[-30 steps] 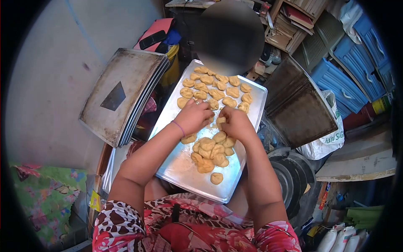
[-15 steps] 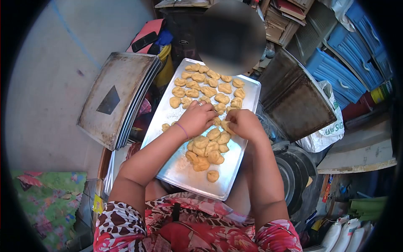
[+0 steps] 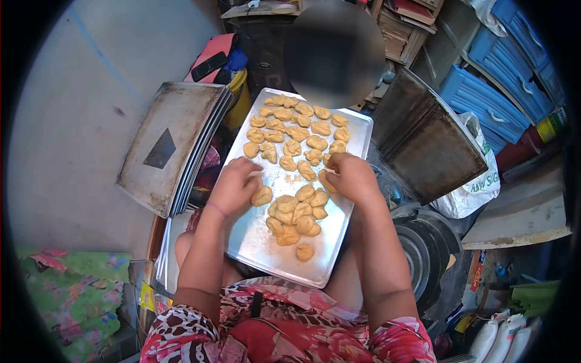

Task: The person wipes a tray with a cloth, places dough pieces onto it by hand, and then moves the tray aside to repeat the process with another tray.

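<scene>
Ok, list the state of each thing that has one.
Left hand, loosely curled; grip unclear.
Right hand, curled at dough; grip unclear.
Silver baking tray, part covered, part bare.
Far-end dough pieces, spread in rough rows.
Dough pile, heaped, pieces touching.
Lone dough piece, off the pile.
Baking-tray stack, tilted, stained.
Black smartphone, lying on pink item.
Blue drawers, open or shut unclear.
</scene>
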A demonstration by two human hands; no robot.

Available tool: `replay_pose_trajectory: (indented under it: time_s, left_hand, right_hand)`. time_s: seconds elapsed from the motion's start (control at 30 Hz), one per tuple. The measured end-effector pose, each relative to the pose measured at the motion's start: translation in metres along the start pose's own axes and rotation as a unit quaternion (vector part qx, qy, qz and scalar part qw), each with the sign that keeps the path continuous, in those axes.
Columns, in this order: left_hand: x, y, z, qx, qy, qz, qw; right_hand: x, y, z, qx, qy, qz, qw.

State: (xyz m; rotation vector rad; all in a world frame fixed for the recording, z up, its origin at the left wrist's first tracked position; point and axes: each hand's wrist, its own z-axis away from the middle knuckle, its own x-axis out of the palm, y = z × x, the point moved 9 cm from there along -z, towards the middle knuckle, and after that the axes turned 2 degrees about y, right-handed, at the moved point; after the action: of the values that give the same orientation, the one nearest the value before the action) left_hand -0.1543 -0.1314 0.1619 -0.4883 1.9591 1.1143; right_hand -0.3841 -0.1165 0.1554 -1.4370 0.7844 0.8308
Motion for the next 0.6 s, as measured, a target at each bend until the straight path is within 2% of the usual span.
replay_pose_trajectory:
  time_s: [0.03, 0.1, 0.17, 0.23, 0.27, 0.33, 0.4, 0.47, 0.5, 0.6]
  left_hand:
    - [-0.007, -0.009, 0.011, -0.024, 0.009, -0.011, 1.0]
    - [-0.009, -0.028, 0.029, -0.049, 0.006, 0.014, 0.999]
    - [-0.008, -0.031, 0.036, -0.063, 0.005, 0.035, 0.997]
    - [-0.007, -0.024, 0.035, -0.018, 0.03, -0.015, 0.999]
    - [-0.005, -0.03, 0.034, -0.018, 0.03, -0.018, 0.999]
    - [0.0, -0.056, 0.027, -0.097, 0.018, 0.03, 0.995]
    - [-0.001, -0.062, 0.017, -0.091, 0.04, 0.023, 0.995]
    - [-0.01, -0.059, 0.008, -0.062, 0.094, 0.01, 0.994]
    - [-0.014, -0.057, 0.007, -0.048, 0.119, 0.01, 0.992]
    - [-0.021, -0.047, 0.004, -0.046, 0.099, 0.043, 0.993]
  right_hand:
    - [0.004, -0.006, -0.001, -0.003, -0.001, -0.001, 1.0]
    - [-0.001, -0.035, -0.001, -0.083, 0.101, -0.059, 0.99]
    - [0.028, -0.071, -0.001, -0.149, 0.046, -0.074, 0.985]
    - [0.064, -0.101, 0.004, -0.207, -0.047, -0.001, 0.977]
    - [0.073, -0.109, 0.004, -0.209, -0.046, -0.003, 0.977]
    - [0.089, -0.116, 0.002, -0.195, -0.055, 0.031, 0.979]
    - [0.094, -0.117, -0.007, -0.193, -0.077, 0.047, 0.977]
    - [0.103, -0.11, -0.014, -0.137, -0.133, 0.052, 0.98]
    - [0.102, -0.11, -0.013, -0.138, -0.134, 0.053, 0.98]
    - [0.087, -0.11, -0.011, -0.125, -0.102, 0.02, 0.987]
